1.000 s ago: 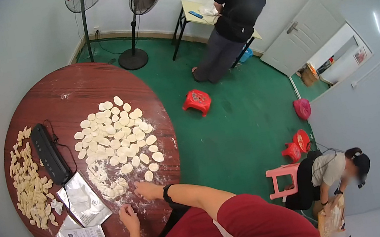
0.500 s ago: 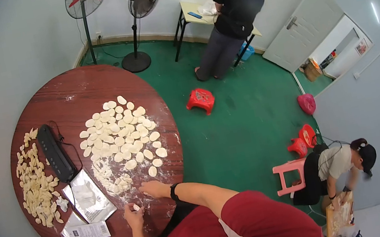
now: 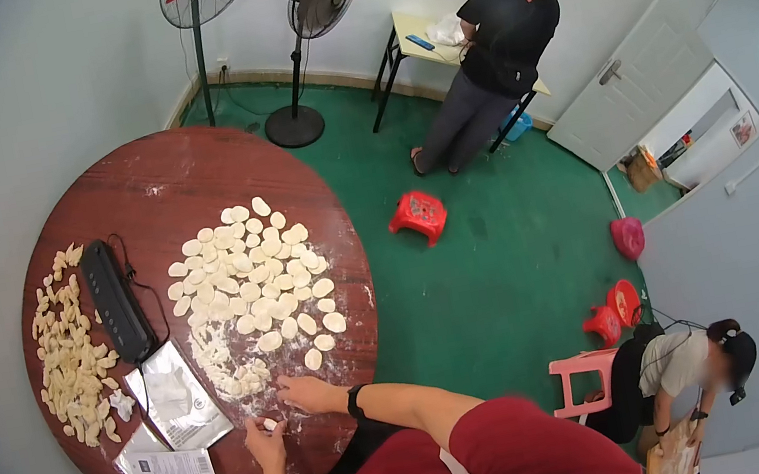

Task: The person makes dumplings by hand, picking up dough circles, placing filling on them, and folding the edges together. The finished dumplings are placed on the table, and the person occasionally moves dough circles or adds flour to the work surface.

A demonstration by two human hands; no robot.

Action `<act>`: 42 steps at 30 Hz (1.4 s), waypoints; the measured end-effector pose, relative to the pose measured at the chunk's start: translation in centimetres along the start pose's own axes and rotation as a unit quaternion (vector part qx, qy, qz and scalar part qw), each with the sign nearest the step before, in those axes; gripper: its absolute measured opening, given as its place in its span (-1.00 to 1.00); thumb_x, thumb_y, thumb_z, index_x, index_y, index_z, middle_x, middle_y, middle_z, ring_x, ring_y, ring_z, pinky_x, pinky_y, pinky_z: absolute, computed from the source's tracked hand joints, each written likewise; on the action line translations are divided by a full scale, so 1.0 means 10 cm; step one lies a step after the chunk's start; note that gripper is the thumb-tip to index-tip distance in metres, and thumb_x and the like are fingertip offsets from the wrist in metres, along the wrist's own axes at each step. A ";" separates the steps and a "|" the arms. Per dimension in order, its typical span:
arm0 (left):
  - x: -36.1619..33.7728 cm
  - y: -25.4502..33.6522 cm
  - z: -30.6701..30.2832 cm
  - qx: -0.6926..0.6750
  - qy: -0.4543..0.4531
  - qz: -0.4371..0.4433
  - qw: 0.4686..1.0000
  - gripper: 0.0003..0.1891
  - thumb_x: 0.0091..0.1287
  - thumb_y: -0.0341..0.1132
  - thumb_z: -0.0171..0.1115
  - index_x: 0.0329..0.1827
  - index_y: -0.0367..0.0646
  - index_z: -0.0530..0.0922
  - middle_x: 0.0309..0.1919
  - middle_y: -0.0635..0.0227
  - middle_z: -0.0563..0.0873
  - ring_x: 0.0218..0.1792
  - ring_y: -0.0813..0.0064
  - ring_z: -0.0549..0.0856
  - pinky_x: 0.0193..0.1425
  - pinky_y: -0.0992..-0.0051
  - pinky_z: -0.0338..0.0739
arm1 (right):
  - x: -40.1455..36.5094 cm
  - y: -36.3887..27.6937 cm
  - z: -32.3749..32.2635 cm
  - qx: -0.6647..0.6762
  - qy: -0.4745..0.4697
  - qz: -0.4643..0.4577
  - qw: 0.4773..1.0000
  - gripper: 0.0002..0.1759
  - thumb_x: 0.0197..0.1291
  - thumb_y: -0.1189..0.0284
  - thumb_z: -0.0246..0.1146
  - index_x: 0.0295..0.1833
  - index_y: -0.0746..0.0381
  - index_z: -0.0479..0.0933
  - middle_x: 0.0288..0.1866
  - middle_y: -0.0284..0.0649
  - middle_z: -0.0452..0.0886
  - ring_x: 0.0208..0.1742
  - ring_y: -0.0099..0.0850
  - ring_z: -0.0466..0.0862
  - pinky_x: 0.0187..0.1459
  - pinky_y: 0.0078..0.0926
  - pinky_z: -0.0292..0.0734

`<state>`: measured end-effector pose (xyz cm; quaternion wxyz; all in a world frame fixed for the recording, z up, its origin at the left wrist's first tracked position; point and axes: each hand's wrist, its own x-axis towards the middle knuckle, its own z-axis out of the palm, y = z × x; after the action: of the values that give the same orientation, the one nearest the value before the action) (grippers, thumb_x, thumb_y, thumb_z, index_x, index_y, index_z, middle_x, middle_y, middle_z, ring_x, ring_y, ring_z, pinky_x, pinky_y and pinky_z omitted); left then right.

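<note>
My left hand (image 3: 266, 444) is at the near edge of the round table, its fingers closed on a small white piece of dough (image 3: 271, 425). My right hand (image 3: 312, 394) rests low over the floury tabletop with its fingers stretched out, close to a heap of small dough pieces (image 3: 247, 376). Beyond both hands lie many flat oval dough wrappers (image 3: 249, 275), overlapping in the middle and dusted with flour. At the left side of the table is a pile of folded, shaped dough pieces (image 3: 76, 356).
A black power-strip-like device (image 3: 117, 302) with a cord and silver packets (image 3: 180, 399) lie on the round table (image 3: 174, 166). Pedestal fans (image 3: 294, 127), a red stool (image 3: 419, 217) and a person in black (image 3: 506, 32) stand beyond. Another person (image 3: 671, 363) works at lower right.
The whole view has shifted slightly, moving the room down and right. My left hand still holds the dough piece; my right hand stays beside the small dough heap.
</note>
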<state>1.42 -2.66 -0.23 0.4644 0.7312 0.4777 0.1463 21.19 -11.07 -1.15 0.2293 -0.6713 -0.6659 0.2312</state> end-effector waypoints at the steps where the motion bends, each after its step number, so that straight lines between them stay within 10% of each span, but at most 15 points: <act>1: 0.03 -0.03 0.04 -0.002 0.000 0.000 1.000 -0.53 0.04 -0.36 0.67 -0.14 -0.23 0.50 -0.41 0.24 0.73 -0.41 0.42 0.69 -0.26 0.36 0.60 | 0.02 0.01 -0.02 -0.002 -0.001 0.001 1.000 -0.79 0.34 0.42 0.27 0.02 0.22 0.47 0.03 -0.01 0.43 -0.04 0.06 0.64 -0.07 -0.02 0.62; 12: -0.03 -0.05 0.10 0.084 0.040 0.048 0.995 -0.48 0.17 -0.05 0.57 0.07 -0.17 0.61 -0.13 0.06 0.76 -0.08 -0.09 0.73 0.00 0.07 0.60 | 0.04 0.10 -0.05 0.069 -0.012 0.030 0.997 -0.76 0.29 0.43 0.19 -0.02 0.28 0.65 0.03 0.00 0.66 0.14 0.03 0.60 0.23 -0.11 0.52; 24: -0.12 -0.08 0.03 0.101 0.114 0.112 0.982 -0.51 0.10 -0.12 0.62 -0.03 -0.13 0.58 -0.17 0.18 0.60 -0.14 0.05 0.61 0.00 0.10 0.51 | 0.02 -0.09 -0.22 -0.009 0.004 0.046 0.999 -0.73 0.23 0.43 0.42 -0.01 0.20 0.55 -0.07 -0.08 0.57 -0.06 -0.01 0.64 -0.07 -0.04 0.54; 29: -0.10 0.03 0.00 0.108 0.144 0.099 0.979 -0.53 0.24 -0.14 0.52 0.12 -0.14 0.57 0.01 0.06 0.57 0.04 -0.04 0.57 0.16 0.07 0.48 | 0.23 -0.09 -0.25 -0.027 0.170 0.076 0.982 -0.85 0.37 0.44 0.28 0.00 0.22 0.57 -0.07 -0.06 0.56 -0.02 0.00 0.60 -0.01 -0.05 0.49; 42: 0.54 0.05 0.52 0.224 0.223 0.106 0.943 -0.29 0.44 -0.25 0.28 0.62 0.03 0.20 0.59 0.01 0.10 0.60 -0.13 0.10 0.68 -0.20 -0.05 | 0.58 -0.10 0.34 -0.158 0.192 0.204 0.947 -0.44 0.45 0.30 0.21 0.51 0.10 0.35 0.43 0.05 0.36 0.48 0.00 0.31 0.40 0.11 0.09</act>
<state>7.86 -1.03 -3.80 0.1517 0.8116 0.5091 0.2432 18.37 -5.24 -3.23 0.1919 -0.8522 -0.4857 0.0314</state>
